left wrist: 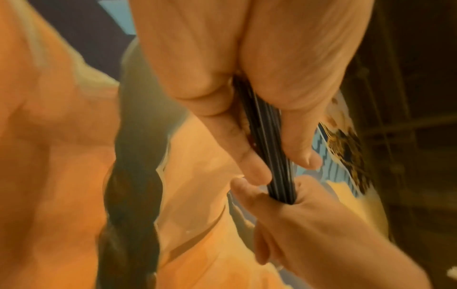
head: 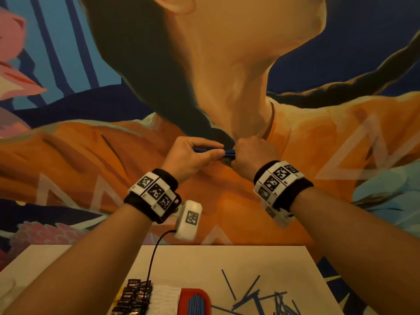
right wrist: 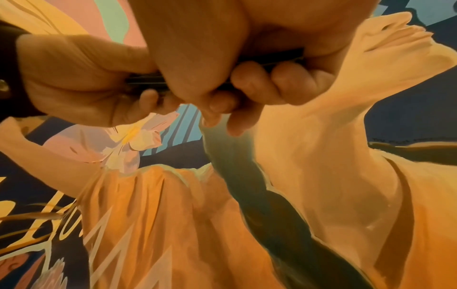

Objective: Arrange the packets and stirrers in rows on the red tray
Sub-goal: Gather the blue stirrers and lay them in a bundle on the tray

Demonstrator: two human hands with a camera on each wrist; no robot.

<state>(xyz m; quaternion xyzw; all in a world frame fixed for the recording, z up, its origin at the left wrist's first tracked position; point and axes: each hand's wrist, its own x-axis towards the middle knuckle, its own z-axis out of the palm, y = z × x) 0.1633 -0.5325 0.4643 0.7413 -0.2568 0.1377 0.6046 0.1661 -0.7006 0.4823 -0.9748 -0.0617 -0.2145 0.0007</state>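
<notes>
Squaring up a bundle of stirrers [head: 228, 152] at mid-frame, above the table.

Left hand [head: 193, 155] pinches it, right hand [head: 254, 153] fists its end; next, lay it beside the row on the red tray [head: 193, 294], bottom centre.

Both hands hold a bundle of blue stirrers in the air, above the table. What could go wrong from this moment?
1. The left hand and right hand grip the bundle of stirrers high above the table; a loosened grip could drop some.
2. Fallen ones might land among the loose stirrers or disturb the row in the red tray.
</notes>
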